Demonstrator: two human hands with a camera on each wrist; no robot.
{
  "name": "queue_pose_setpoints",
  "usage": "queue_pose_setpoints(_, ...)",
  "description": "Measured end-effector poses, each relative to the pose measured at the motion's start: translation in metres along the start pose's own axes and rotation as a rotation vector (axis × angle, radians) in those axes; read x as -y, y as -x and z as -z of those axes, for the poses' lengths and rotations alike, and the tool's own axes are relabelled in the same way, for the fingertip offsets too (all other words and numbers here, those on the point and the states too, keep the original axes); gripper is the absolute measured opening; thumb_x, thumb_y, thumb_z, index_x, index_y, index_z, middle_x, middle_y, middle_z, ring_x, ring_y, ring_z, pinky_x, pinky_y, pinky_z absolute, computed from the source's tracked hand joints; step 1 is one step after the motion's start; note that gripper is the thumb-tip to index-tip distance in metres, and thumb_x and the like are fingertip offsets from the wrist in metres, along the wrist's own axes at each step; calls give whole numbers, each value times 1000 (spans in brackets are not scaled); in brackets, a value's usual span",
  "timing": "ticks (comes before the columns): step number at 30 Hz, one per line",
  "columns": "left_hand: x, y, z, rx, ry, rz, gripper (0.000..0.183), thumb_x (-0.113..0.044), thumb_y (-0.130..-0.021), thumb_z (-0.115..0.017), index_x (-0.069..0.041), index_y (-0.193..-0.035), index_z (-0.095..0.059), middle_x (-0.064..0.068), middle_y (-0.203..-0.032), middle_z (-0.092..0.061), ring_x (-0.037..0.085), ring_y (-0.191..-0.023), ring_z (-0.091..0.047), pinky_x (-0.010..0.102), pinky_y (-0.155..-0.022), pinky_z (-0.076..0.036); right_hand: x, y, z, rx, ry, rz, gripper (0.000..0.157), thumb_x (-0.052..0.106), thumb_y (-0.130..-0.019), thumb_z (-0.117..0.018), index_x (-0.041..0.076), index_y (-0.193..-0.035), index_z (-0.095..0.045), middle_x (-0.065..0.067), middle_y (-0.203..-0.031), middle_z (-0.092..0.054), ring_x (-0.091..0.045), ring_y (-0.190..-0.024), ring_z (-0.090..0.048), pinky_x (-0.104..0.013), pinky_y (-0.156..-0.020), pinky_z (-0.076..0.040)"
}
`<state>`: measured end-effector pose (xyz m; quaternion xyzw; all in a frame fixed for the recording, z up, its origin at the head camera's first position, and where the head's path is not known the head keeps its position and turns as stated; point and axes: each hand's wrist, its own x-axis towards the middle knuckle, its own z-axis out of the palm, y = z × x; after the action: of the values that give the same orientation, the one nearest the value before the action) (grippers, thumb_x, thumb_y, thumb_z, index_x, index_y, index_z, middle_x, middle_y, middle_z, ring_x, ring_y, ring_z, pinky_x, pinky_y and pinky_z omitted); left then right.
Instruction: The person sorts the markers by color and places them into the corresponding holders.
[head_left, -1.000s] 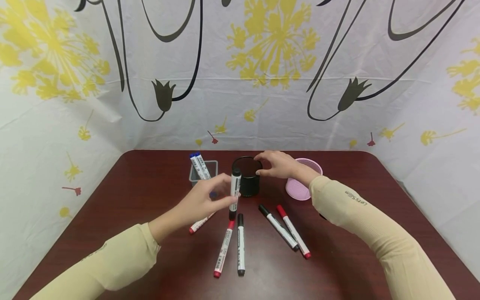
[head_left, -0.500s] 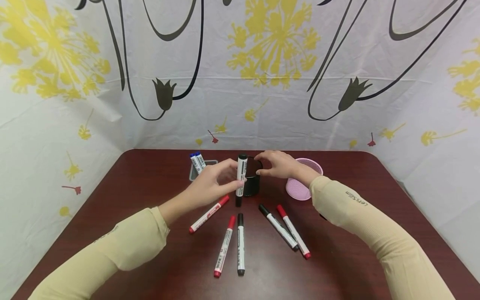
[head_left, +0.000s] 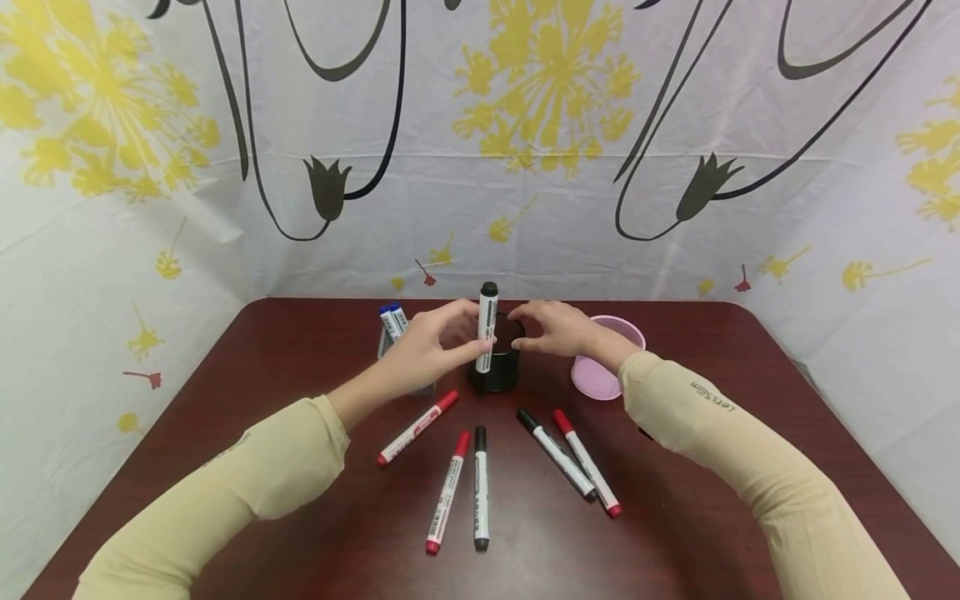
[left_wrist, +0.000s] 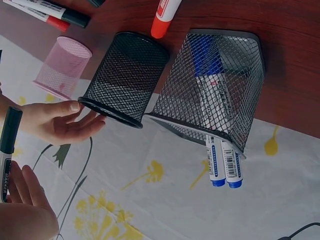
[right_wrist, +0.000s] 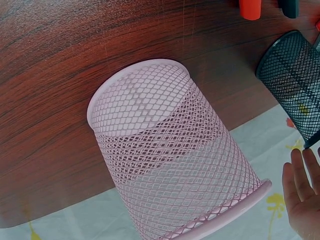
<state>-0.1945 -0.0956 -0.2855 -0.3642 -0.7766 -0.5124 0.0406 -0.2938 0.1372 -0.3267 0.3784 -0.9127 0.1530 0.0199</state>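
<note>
My left hand (head_left: 423,346) pinches a black-capped white marker (head_left: 487,321) between thumb and fingers, upright at the near left side of the black mesh pen holder (head_left: 502,377). In the head view the marker overlaps the holder, its lower end below the rim line. My right hand (head_left: 558,327) holds the holder's rim from the right, thumb in front and fingers behind. The left wrist view shows the right thumb at the rim of the black pen holder (left_wrist: 127,75), with the marker (left_wrist: 9,145) off at the left edge.
A grey mesh holder (left_wrist: 235,90) with two blue markers (left_wrist: 216,160) stands left of the black one. A pink mesh holder (right_wrist: 165,140) stands at the right. In front lie red markers (head_left: 416,429) and black markers (head_left: 481,492), two of them crossed at right.
My left hand has raised the black marker and carried it forward and right to the black pen holder. The right hand has stayed at the rim.
</note>
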Motion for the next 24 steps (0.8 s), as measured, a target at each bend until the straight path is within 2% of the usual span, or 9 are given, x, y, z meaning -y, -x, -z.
queue_pose_setpoints(8,3,-10,3,-23,-8,64,27,-15,-88,-62,-4,-111,-56,5,-94,-62,14,-85,-61,29,-76,-49,0,0,0,-12,3,13,46,30,-81,-68,5,-118,-58,-11,-114,-59,-26,-102,-56,-43,-82,-44)
queue_pose_setpoints(24,16,-29,11,-80,-47,152,29,-18,-87,-63,-5,-112,-55,7,-96,-62,16,-88,-61,32,-77,-48,2,1,1,3,5,4,46,32,-81,-67,6,-118,-58,-10,-111,-60,-24,-99,-56,-42,-81,-44)
